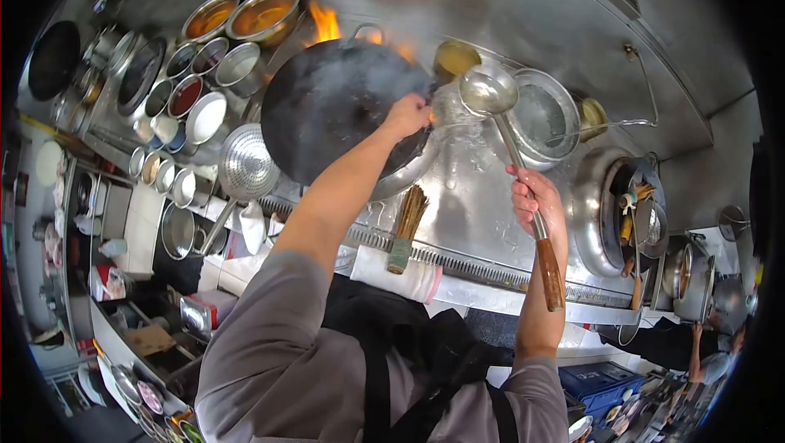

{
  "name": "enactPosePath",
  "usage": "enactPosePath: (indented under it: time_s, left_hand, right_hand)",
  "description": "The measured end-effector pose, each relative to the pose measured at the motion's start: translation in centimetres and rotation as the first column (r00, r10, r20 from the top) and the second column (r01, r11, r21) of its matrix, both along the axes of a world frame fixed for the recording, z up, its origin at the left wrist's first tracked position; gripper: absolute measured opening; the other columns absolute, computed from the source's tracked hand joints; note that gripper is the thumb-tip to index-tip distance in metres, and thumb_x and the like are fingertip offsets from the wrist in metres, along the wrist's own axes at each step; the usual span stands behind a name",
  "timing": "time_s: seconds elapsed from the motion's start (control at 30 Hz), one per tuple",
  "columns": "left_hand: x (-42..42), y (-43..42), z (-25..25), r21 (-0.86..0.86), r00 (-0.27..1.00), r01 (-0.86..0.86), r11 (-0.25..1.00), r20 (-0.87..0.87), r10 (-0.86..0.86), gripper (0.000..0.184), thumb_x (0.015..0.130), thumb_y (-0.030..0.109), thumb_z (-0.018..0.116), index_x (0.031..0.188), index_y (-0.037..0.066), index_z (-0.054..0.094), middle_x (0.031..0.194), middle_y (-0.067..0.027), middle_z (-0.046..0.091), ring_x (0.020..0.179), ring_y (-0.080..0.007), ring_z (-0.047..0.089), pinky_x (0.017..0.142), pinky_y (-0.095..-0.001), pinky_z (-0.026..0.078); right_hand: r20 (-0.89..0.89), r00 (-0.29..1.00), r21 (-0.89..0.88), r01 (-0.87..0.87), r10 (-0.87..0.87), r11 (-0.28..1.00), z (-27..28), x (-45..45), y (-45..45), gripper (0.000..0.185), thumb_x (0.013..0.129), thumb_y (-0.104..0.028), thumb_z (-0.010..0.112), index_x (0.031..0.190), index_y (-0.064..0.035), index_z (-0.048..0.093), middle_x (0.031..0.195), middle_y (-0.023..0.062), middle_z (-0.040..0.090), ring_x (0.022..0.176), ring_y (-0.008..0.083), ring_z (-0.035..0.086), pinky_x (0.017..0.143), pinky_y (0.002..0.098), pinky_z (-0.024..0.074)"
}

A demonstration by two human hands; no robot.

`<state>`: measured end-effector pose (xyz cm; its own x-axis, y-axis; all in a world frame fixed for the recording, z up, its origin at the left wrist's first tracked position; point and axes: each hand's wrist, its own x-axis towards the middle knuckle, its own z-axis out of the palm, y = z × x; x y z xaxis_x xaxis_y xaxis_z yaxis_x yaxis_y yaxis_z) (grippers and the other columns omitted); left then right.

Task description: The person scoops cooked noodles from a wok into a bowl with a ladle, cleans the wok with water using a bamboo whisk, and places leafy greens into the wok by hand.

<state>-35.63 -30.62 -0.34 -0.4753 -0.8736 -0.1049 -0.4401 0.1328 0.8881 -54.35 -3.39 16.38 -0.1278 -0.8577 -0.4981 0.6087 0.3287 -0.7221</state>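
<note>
My right hand (537, 198) is closed around the metal shaft of the ladle (488, 91), its bowl beside the water-filled basin (544, 116). The ladle should be rigid and bowl-heavy; the wooden handle (549, 271) offers the surer hold. My left hand (406, 116) is curled at the right side of the wok (327, 116) (whether it grips anything, I cannot tell). The wok is likely heavy and hot: flames (325, 24) rise behind. A bristle brush (406, 226) lies near the counter's (458, 214) front edge.

Side by side stand two metal bowls (284, 33) of orange liquid (266, 12); a blue crate (601, 384) sits at lower right.
</note>
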Motion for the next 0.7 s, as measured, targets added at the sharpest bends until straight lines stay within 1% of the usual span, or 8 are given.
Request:
enactPosePath:
  time_s: [0.1,0.17,0.27,0.33,0.37,0.47,0.5,0.7]
  left_hand:
    - [0.4,-1.6,1.1,-0.068,0.996,0.049,0.997,-0.067,-0.053,0.023,0.092,0.020,0.060,0.099,-0.001,0.065,0.077,-0.0128,0.072,0.074,-0.0224,0.071,0.069,-0.0376,0.055]
    - [3.1,-4.0,1.5,-0.184,0.992,0.124,0.975,0.058,-0.115,0.023,0.088,0.022,0.058,0.088,0.003,0.071,0.086,-0.0200,0.072,0.084,-0.0364,0.070,0.078,-0.0467,0.055]
    - [10.9,-6.9,1.5,-0.367,0.993,-0.039,0.930,0.086,0.075,0.029,0.090,0.030,0.061,0.105,0.009,0.072,0.097,-0.0179,0.074,0.094,-0.0343,0.072,0.083,-0.0427,0.056]
    - [18.5,-6.8,3.4,-0.391,0.978,-0.082,0.917,0.148,0.150,0.033,0.095,0.027,0.068,0.120,0.006,0.069,0.108,-0.0108,0.074,0.101,-0.0191,0.070,0.089,-0.0327,0.054]
    - [23.2,-8.1,1.9,-0.413,0.982,-0.104,0.905,0.099,0.158,0.042,0.091,0.037,0.068,0.121,0.008,0.068,0.113,-0.0144,0.073,0.106,-0.0274,0.071,0.092,-0.0361,0.054]
    - [35.5,-4.3,1.7,-0.393,0.969,-0.203,0.897,0.049,0.241,0.034,0.098,0.025,0.066,0.122,0.002,0.066,0.114,-0.0138,0.073,0.106,-0.0221,0.070,0.093,-0.0327,0.052]
    - [38.6,-1.3,3.0,-0.364,0.963,-0.218,0.905,0.072,0.261,0.031,0.098,0.021,0.066,0.120,-0.001,0.065,0.112,-0.0134,0.072,0.104,-0.0197,0.069,0.092,-0.0315,0.052]
    - [51.6,11.7,-2.8,-0.278,0.840,-0.426,0.861,0.233,0.490,0.033,0.097,0.024,0.068,0.118,-0.002,0.066,0.107,-0.0173,0.073,0.100,-0.0254,0.071,0.088,-0.0357,0.054]
  right_hand:
    - [-0.242,0.970,0.007,-0.026,0.027,1.000,-0.4,4.0,-1.7,0.030,0.100,-0.020,0.063,0.119,0.0017,0.055,0.069,-0.0015,0.051,0.044,0.0034,0.042,0.035,0.0221,0.0317]
    - [-0.493,0.867,0.067,-0.047,0.074,0.997,-2.3,5.3,-2.7,0.035,0.099,-0.020,0.064,0.122,0.0043,0.057,0.065,-0.0010,0.051,0.043,0.0054,0.044,0.035,0.0227,0.0335]
    - [-0.671,0.741,0.034,0.008,0.017,0.999,-8.3,6.2,-1.8,0.037,0.097,-0.021,0.065,0.122,0.0066,0.060,0.064,0.0025,0.056,0.047,0.0109,0.050,0.042,0.0291,0.0415]
    - [-0.966,0.256,0.003,0.120,-0.028,0.993,-11.5,6.5,-0.7,0.042,0.095,-0.020,0.066,0.127,0.0066,0.058,0.068,0.0084,0.060,0.054,0.0170,0.055,0.053,0.0357,0.0485]
    - [-0.997,0.061,0.046,0.122,0.039,0.991,-12.1,6.9,0.6,0.045,0.094,-0.018,0.065,0.132,0.0034,0.054,0.074,0.0186,0.066,0.066,0.0312,0.067,0.065,0.0442,0.0528]
    - [-0.988,-0.141,0.037,0.164,0.061,0.986,-18.5,6.5,5.0,0.043,0.094,-0.015,0.062,0.133,0.0017,0.051,0.082,0.0270,0.068,0.079,0.0446,0.070,0.070,0.0498,0.0536]
    - [-0.989,-0.088,0.100,0.214,0.121,0.972,-18.9,7.3,6.0,0.041,0.094,-0.013,0.062,0.131,0.0011,0.051,0.091,0.0315,0.069,0.089,0.0511,0.067,0.075,0.0545,0.0532]
    - [-0.922,-0.194,0.272,0.288,0.334,0.918,-26.3,6.9,10.0,0.046,0.094,-0.019,0.063,0.134,-0.0004,0.050,0.109,0.0327,0.064,0.100,0.0504,0.064,0.081,0.0560,0.0529]
